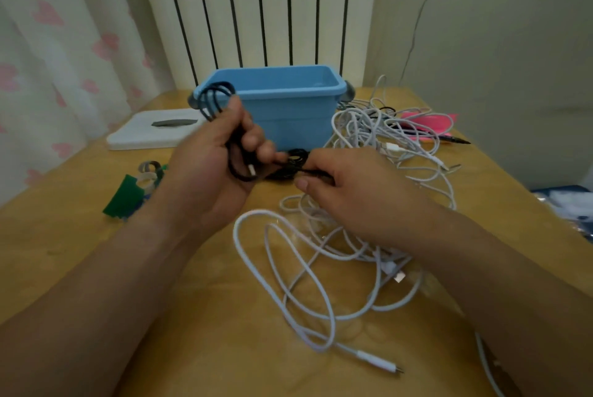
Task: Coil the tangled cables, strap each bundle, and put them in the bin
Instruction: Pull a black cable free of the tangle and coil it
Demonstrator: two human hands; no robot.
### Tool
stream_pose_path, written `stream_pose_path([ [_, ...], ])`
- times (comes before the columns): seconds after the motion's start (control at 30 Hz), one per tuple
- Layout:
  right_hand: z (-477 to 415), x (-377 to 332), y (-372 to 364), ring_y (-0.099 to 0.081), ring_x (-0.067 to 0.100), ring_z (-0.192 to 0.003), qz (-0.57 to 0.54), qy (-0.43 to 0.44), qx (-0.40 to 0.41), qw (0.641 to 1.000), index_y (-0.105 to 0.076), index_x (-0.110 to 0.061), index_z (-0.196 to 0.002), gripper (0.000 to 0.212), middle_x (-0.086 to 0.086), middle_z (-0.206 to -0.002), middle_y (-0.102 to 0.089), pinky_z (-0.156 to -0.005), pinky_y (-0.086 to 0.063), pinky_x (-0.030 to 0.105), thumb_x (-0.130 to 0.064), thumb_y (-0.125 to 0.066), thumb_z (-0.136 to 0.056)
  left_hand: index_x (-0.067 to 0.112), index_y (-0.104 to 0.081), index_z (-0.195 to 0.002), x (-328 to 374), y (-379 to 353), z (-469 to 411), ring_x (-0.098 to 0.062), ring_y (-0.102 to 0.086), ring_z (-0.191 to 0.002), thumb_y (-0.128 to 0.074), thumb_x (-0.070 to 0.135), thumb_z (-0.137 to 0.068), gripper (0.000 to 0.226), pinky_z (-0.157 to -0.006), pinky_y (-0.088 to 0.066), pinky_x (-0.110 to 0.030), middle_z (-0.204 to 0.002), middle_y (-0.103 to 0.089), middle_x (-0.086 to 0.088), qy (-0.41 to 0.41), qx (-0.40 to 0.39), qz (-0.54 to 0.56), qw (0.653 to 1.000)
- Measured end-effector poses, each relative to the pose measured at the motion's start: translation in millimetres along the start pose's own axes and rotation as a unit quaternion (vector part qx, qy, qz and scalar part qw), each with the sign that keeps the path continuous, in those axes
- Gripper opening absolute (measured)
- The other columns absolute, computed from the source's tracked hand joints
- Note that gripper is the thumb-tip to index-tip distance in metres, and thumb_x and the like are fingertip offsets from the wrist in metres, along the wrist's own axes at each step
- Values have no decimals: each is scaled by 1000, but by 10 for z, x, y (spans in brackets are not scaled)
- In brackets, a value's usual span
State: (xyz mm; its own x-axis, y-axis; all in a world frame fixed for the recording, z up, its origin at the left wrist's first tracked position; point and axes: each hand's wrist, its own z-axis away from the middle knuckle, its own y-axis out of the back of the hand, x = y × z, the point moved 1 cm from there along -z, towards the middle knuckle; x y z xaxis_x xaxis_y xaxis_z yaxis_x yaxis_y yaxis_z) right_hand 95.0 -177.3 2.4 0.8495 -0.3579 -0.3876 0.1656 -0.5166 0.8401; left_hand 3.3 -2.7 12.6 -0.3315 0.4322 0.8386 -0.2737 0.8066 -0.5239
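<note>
My left hand (211,165) grips several loops of a black cable (213,98) in front of the blue bin (288,98); the loops stick up past my thumb and a plug end shows in my palm. My right hand (349,188) pinches the same black cable's loose part just right of the left hand, over a small black heap on the table. A tangle of white cables (321,268) spreads under and around my right hand, reaching back to the bin's right side. Green and other coloured straps (128,194) lie at the left.
A white flat box (144,136) with a dark slot sits left of the bin. Pink packaging (430,122) and a black pen (455,139) lie at the back right under white cable. The wooden table's (80,236) right edge runs close to the cables.
</note>
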Motion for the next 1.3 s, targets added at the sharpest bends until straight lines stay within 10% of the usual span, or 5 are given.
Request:
stream_pose_path([
  [0.17, 9, 122, 156, -64, 13, -89, 82, -25, -16, 996, -71, -34, -106, 21, -12, -94, -71, -76, -55, 38, -50, -58, -102, 24, -51, -80, 433, 255, 7, -6, -21, -53, -46, 38, -112, 35, -44, -19, -20, -65, -26, 9, -68, 36, -7, 997],
  [0.33, -22, 133, 234, -59, 9, -83, 63, -40, -37, 997, -69, -35, -101, 23, -14, -87, -63, -68, -47, 33, -55, -57, -101, 24, -50, -81, 424, 255, 35, -9, -26, -51, -50, 34, -111, 32, -43, -22, -24, -63, -33, 5, -77, 43, -216, 972],
  [0.53, -19, 104, 247, -60, 9, -78, 2, -1, -20, 1000, -61, -32, -88, 17, -10, -80, -64, -72, -54, 42, -40, -55, -103, 29, -66, -94, 2, 10, 102, -1, -67, -80, -62, 43, -105, 18, -71, -51, -25, -83, -71, 16, -110, -42, -553, 825],
  [0.87, -42, 195, 309, -67, 10, -93, -104, 13, -13, 994, -73, -32, -106, 16, -7, -96, -73, -82, -56, 41, -37, -57, -107, 31, -66, -128, -137, 43, 70, -3, -71, -105, -54, 35, -110, 22, -100, -56, -44, -106, -77, 18, -100, -109, -544, 826],
  [1.3, -39, 186, 167, -57, 8, -72, -112, 12, 22, 993, -68, -26, -94, 18, -9, -74, -61, -60, -42, 25, -35, -58, -106, 27, -65, -114, -162, 116, 57, -7, -67, -86, -56, 32, -109, 11, -70, -51, -21, -93, -71, 15, -145, -119, -598, 779],
])
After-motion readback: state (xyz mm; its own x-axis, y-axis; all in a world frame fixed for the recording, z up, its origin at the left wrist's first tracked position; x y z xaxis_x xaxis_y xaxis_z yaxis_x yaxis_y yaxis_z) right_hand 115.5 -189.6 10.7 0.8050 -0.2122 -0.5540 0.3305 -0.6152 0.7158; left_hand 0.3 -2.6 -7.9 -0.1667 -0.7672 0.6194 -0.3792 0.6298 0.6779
